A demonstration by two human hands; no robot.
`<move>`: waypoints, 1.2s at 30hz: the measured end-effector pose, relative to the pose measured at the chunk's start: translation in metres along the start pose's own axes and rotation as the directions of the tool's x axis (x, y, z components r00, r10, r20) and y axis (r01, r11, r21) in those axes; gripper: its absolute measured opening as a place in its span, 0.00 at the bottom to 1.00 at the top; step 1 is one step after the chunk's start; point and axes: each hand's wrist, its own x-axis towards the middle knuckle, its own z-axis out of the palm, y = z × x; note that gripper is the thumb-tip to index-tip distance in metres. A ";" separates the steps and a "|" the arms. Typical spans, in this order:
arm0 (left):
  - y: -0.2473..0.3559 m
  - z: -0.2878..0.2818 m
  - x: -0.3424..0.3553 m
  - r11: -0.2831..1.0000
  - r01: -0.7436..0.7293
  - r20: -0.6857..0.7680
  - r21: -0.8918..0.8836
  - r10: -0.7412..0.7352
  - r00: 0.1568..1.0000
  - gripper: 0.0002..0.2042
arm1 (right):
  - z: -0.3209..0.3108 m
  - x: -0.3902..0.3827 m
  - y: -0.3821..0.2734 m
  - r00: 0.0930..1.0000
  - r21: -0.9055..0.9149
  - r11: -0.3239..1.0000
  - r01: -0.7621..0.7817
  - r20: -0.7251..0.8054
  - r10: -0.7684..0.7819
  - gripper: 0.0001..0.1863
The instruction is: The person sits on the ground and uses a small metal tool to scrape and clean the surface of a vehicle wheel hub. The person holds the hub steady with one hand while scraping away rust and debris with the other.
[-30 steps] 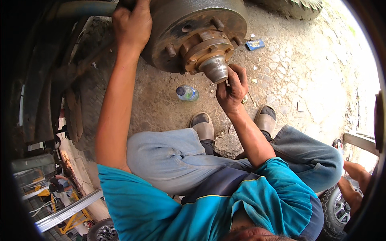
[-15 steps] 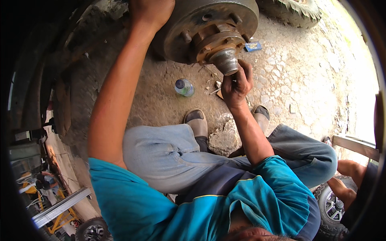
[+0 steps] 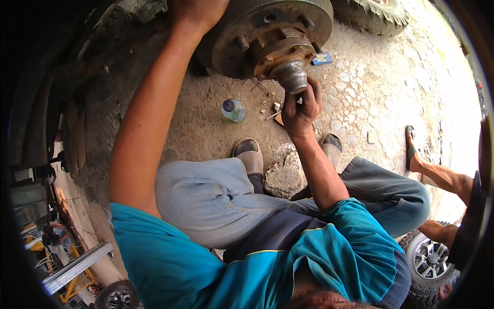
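Observation:
A brake drum [image 3: 218, 49] with wheel studs fills the top middle, its face turned toward me. From its centre stands a rusty bolted hub flange [image 3: 275, 51], with a bare grey metal hub end [image 3: 292, 76] on the front. My right hand [image 3: 302, 110] is closed, its fingers curled up against the rim of that hub end. At the drum's upper left, my left hand [image 3: 200, 13] rests against the edge. Its fingers are hidden or cut off by the frame's top.
A bottle [image 3: 233, 110] stands on the rough ground beneath the drum. A stone block [image 3: 285, 175] lies between my feet. Blue packet [image 3: 322, 58] and treaded tyre [image 3: 378, 15] are beyond. At right are another person's leg [image 3: 445, 177] and a wheel [image 3: 429, 260].
Another person's sandalled foot and leg have come further into view at the right. My hands keep nearly the same places on the drum and hub end.

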 end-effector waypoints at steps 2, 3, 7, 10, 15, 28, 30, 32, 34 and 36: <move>0.000 0.002 0.002 1.000 -0.003 -0.015 0.005 0.003 1.000 0.21 | 0.000 -0.007 -0.003 0.997 0.036 0.997 -0.074 0.024 0.073 0.11; -0.001 0.002 0.001 1.000 -0.015 -0.008 -0.014 0.014 1.000 0.21 | -0.002 -0.008 -0.003 0.998 0.034 0.997 -0.064 0.030 0.063 0.10; 0.000 0.001 0.003 1.000 0.016 0.012 -0.017 -0.015 1.000 0.19 | 0.002 -0.004 -0.002 0.997 0.050 0.996 -0.079 0.016 0.079 0.10; -0.002 0.004 0.001 0.994 0.005 0.008 -0.105 -0.004 1.000 0.17 | 0.000 -0.003 -0.007 0.999 0.031 0.999 -0.038 0.029 0.037 0.12; 0.001 0.001 0.002 0.993 0.055 0.030 -0.109 -0.052 0.998 0.16 | 0.000 0.001 -0.001 0.997 0.055 0.997 -0.059 -0.046 0.061 0.10; -0.003 -0.003 0.003 0.988 0.150 0.020 0.043 -0.151 0.988 0.20 | 0.008 0.005 -0.009 0.987 0.214 0.967 -0.139 -0.048 0.152 0.08; -0.003 -0.003 0.004 0.985 0.169 0.060 0.046 -0.172 0.983 0.18 | 0.008 -0.007 -0.007 0.967 0.273 0.930 -0.245 0.000 0.255 0.08; -0.002 -0.002 0.004 0.986 0.157 0.030 0.050 -0.158 0.987 0.19 | 0.013 -0.004 -0.003 0.966 0.383 0.902 -0.199 -0.076 0.246 0.08; -0.007 0.000 0.007 0.987 0.146 0.023 -0.064 -0.145 0.989 0.19 | 0.011 -0.001 -0.002 0.960 0.337 0.910 -0.241 -0.056 0.274 0.08; -0.004 -0.001 0.004 0.987 0.143 0.036 -0.076 -0.141 0.989 0.18 | 0.011 -0.007 -0.014 0.946 0.315 0.900 -0.302 -0.017 0.323 0.08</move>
